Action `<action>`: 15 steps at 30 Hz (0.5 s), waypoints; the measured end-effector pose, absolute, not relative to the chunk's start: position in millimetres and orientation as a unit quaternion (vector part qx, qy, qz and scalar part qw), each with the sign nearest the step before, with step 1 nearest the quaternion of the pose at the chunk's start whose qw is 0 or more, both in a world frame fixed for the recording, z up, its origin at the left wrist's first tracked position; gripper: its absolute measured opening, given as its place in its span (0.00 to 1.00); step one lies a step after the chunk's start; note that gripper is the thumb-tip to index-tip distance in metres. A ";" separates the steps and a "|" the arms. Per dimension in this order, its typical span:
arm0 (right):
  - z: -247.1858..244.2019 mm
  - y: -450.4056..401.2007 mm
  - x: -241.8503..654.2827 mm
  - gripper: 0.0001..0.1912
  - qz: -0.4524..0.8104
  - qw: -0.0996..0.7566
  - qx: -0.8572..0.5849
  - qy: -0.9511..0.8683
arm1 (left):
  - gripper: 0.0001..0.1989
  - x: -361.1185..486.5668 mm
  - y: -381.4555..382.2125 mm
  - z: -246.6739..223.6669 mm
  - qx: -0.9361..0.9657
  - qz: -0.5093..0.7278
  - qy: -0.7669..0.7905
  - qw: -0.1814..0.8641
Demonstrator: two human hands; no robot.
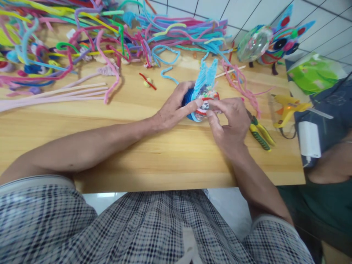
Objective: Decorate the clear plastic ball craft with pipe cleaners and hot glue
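Note:
A small craft figure [202, 89] made of pipe cleaners and clear plastic is between my two hands above the table. It has two upright light-blue ears [205, 75] and a dark-blue wound band at its left. My left hand [174, 104] wraps round the band side, thumb lying across the front. At that front, a red-and-white pipe-cleaner ring [202, 111] surrounds a shiny bit. The thumb and forefinger of my right hand [231, 121] are pinched against this ring. Those fingertips partly hide what they grip.
Tangled pipe cleaners [181, 31] cover the table's back and left. Green-and-yellow pliers [260, 134] lie right of my hand, then a yellow glue gun [290, 108]. A finished craft animal [283, 44] stands behind. A white power bank [310, 139] and a person's arm [334, 161] are right.

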State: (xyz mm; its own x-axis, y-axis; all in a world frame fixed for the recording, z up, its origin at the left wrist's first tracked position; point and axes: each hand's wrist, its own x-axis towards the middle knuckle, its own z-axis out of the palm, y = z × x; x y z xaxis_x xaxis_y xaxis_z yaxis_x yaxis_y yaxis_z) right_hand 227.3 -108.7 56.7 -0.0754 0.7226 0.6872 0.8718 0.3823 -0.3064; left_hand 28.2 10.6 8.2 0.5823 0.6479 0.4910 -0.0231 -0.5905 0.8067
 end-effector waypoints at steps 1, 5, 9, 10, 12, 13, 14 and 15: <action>56.5 -108.9 227.8 0.11 -0.090 0.403 -0.549 -0.726 | 0.35 28.6 11.0 7.5 0.792 0.411 0.198 0.405; 55.4 -110.7 232.3 0.08 -0.032 0.417 -0.543 -0.728 | 0.36 30.1 14.3 1.5 0.795 0.414 0.192 0.398; 54.4 -109.9 236.9 0.09 -0.008 0.437 -0.515 -0.738 | 0.36 29.7 18.4 -2.8 0.802 0.418 0.175 0.390; 54.3 -109.3 237.3 0.09 -0.016 0.439 -0.510 -0.740 | 0.36 29.1 18.9 -2.9 0.803 0.415 0.172 0.392; 54.3 -108.2 237.1 0.07 -0.035 0.444 -0.502 -0.741 | 0.35 27.7 19.1 -1.7 0.803 0.409 0.170 0.398; 54.5 -107.9 236.6 0.07 -0.038 0.444 -0.501 -0.742 | 0.35 26.9 18.7 -0.7 0.803 0.407 0.167 0.401; 54.6 -107.8 236.0 0.06 -0.034 0.440 -0.506 -0.741 | 0.34 26.3 18.1 0.5 0.803 0.406 0.166 0.404; 54.9 -107.9 235.2 0.05 -0.027 0.433 -0.513 -0.741 | 0.34 25.7 17.4 1.6 0.802 0.404 0.168 0.407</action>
State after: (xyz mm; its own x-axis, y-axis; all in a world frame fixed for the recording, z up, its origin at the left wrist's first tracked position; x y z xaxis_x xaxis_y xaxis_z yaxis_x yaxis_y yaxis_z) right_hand 235.2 -107.9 54.9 -0.0996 0.7370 0.6685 0.7833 0.4724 -0.4041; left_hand 25.7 17.4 1.6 0.6170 0.5981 0.5114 -0.0602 -0.6121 0.7885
